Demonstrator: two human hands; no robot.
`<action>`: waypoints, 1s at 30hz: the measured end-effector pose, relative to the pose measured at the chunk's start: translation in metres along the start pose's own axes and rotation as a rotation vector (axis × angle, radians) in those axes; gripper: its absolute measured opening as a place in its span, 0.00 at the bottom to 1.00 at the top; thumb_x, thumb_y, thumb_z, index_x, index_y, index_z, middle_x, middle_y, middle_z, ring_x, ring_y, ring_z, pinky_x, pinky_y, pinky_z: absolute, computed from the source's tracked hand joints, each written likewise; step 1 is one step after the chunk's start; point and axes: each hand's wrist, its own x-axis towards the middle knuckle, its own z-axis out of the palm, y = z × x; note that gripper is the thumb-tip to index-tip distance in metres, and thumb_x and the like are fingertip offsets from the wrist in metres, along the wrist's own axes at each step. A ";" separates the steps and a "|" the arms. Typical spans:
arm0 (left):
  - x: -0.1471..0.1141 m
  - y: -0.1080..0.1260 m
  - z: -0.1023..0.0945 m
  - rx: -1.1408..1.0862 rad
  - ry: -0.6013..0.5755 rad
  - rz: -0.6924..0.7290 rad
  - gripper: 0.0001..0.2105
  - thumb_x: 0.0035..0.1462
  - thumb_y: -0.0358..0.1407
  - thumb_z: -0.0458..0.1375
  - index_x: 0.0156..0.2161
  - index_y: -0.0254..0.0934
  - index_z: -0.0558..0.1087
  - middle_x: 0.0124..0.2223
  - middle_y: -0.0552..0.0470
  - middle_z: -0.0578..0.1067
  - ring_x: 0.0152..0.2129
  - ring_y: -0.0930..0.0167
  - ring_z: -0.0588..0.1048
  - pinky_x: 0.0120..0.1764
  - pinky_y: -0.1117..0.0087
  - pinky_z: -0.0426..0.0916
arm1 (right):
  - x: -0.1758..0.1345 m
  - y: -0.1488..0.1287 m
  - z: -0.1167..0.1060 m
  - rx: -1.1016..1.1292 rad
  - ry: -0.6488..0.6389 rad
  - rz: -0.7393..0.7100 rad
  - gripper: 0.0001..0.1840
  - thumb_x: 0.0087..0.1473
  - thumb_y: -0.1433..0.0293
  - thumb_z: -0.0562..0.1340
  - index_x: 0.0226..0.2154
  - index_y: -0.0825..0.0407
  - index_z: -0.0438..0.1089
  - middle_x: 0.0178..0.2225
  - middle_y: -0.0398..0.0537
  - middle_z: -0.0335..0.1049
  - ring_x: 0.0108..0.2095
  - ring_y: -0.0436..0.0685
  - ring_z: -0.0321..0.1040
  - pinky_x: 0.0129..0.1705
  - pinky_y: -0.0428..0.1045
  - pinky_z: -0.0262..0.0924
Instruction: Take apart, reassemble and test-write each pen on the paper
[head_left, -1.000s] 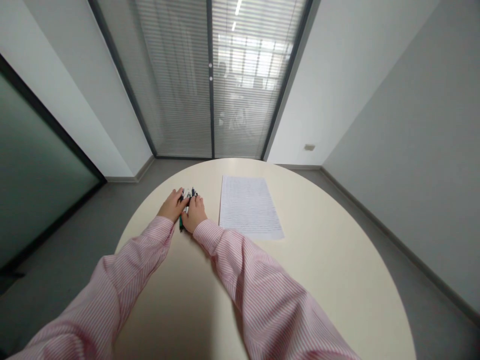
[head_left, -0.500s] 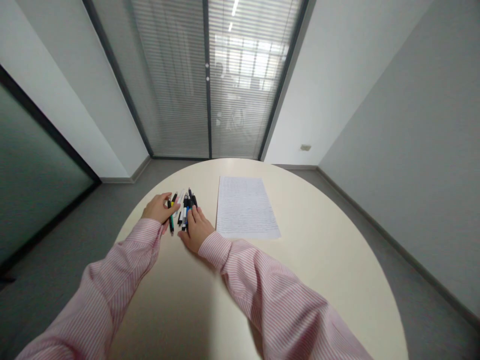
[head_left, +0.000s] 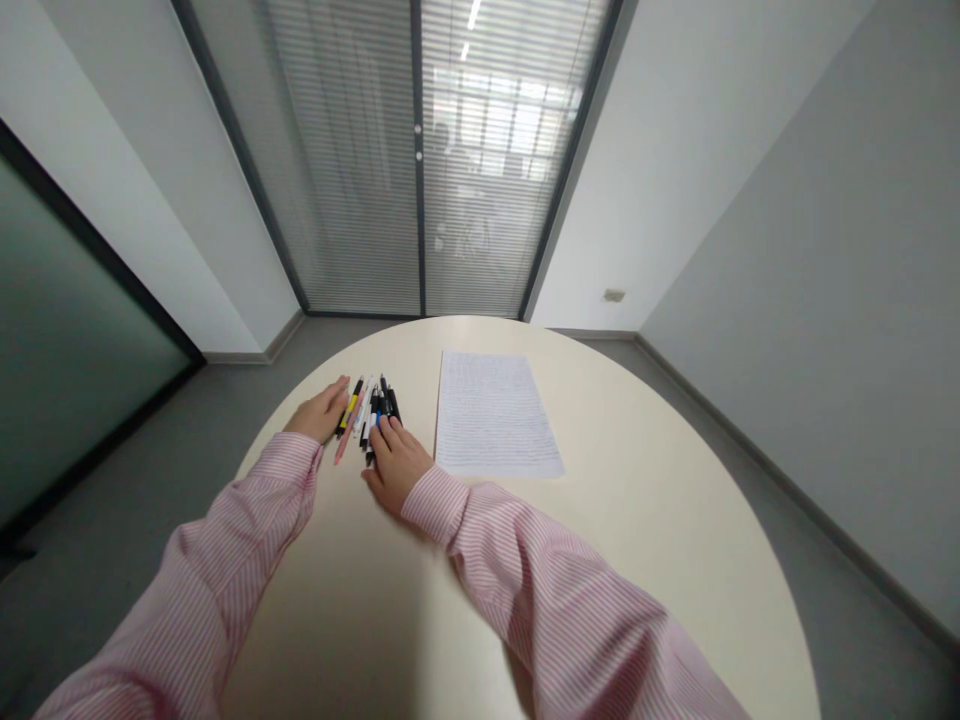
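Several pens lie side by side in a loose bunch on the table. My left hand (head_left: 319, 410) rests along the bunch's left side, fingers stretched out, beside a black-and-yellow pen (head_left: 349, 405). A pink pen (head_left: 349, 420) slants next to that one, its near end sticking out toward me. White pens (head_left: 364, 408) and black pens (head_left: 393, 402) make up the middle and right of the bunch. My right hand (head_left: 401, 465) lies against the right side, fingers stretched over the near ends of the black pens and covering part of them.
A sheet of lined paper with writing (head_left: 491, 415) lies to the right of the pens on the round cream table (head_left: 637, 520). Beyond the table's far edge stands a glass partition with blinds (head_left: 360, 200). Walls are on both sides.
My left hand has shifted off the pens to their left side and its fingers have straightened. The yellow and pink pens now show; the green-and-black pen is out of sight.
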 end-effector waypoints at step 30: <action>-0.011 0.016 0.005 0.042 -0.133 0.232 0.25 0.53 0.37 0.44 0.57 0.39 0.58 0.60 0.50 0.59 0.58 0.63 0.56 0.59 0.59 0.48 | 0.008 0.001 -0.017 -0.203 0.023 -0.091 0.14 0.54 0.78 0.51 0.43 0.62 0.65 0.44 0.60 0.64 0.44 0.60 0.60 0.44 0.54 0.64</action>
